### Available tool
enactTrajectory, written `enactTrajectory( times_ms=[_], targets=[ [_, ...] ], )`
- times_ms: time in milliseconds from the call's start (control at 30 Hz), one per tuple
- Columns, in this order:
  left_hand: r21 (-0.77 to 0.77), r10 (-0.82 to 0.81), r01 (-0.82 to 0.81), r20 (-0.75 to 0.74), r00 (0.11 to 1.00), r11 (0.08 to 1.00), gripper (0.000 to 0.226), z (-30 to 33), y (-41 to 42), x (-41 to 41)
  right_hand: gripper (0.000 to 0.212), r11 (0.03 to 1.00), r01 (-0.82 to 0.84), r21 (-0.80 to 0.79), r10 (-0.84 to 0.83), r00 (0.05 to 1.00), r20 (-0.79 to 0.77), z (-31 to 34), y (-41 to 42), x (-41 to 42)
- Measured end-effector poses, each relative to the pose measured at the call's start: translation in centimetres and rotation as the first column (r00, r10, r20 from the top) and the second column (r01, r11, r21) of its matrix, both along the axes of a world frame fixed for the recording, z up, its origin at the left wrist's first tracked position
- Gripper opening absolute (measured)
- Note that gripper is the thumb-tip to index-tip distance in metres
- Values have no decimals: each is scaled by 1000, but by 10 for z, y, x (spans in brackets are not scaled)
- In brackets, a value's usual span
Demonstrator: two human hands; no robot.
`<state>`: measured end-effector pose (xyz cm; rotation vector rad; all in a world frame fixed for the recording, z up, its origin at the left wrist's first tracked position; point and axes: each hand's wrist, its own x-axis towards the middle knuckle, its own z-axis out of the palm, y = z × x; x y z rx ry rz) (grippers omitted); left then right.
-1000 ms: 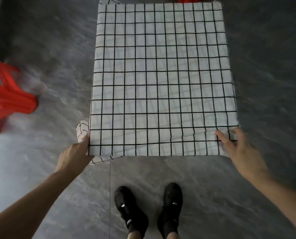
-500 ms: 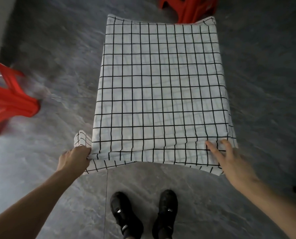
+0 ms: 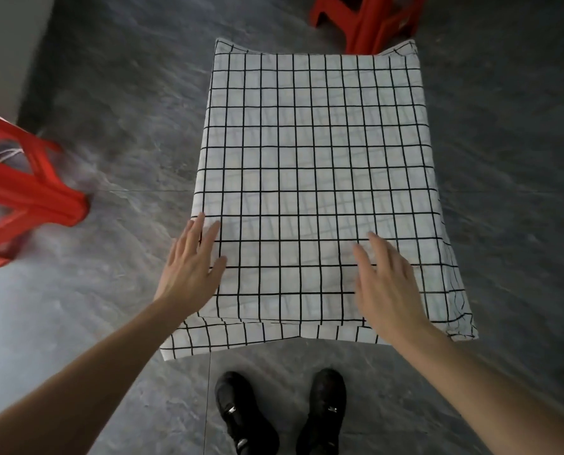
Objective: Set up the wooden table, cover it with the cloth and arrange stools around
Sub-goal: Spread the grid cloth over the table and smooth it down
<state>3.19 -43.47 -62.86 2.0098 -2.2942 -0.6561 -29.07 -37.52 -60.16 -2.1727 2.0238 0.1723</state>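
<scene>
My left hand (image 3: 188,270) and right hand (image 3: 389,284) lie flat, fingers straight and slightly apart, on the checked cloth (image 3: 316,178) covering the table (near end). Red stools (image 3: 21,192) stand left and beyond (image 3: 366,21).

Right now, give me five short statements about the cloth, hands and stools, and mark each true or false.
1. The cloth has a black grid on white. True.
2. The left hand grips a stool. False: it lies flat and open on the cloth.
3. The right hand is open over the cloth. True.
4. Both stools are blue. False: the left stool and the far stool are red.
5. Black shoes stand at the near edge. True.
</scene>
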Motion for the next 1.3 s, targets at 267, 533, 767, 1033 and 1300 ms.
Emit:
enactTrajectory(
  times_ms=[267, 533, 767, 1033, 1300],
  targets=[
    [-8, 163, -163, -31, 986, 987, 57, -34, -37, -28, 61, 976, 214, 33, -216, 972, 97, -61, -47, 24],
    [5, 132, -132, -131, 983, 991, 54, -39, -33, 4, 63, 966, 233, 112, -244, 965, 98, -65, -45, 20],
    [-94, 118, -125, -73, 990, 988, 56, -22, -40, -25, 64, 965, 230, 129, -242, 966, 87, -64, -45, 20],
    [-65, -175, 183, 112, 978, 981, 59, -43, -35, -80, 63, 973, 197, 122, -205, 977, 59, -68, -46, 18],
    [-55, -182, 190, 129, 975, 980, 60, -39, -36, -82, 58, 911, 411, 28, -412, 908, 73, -62, 2, -95]
  ],
)
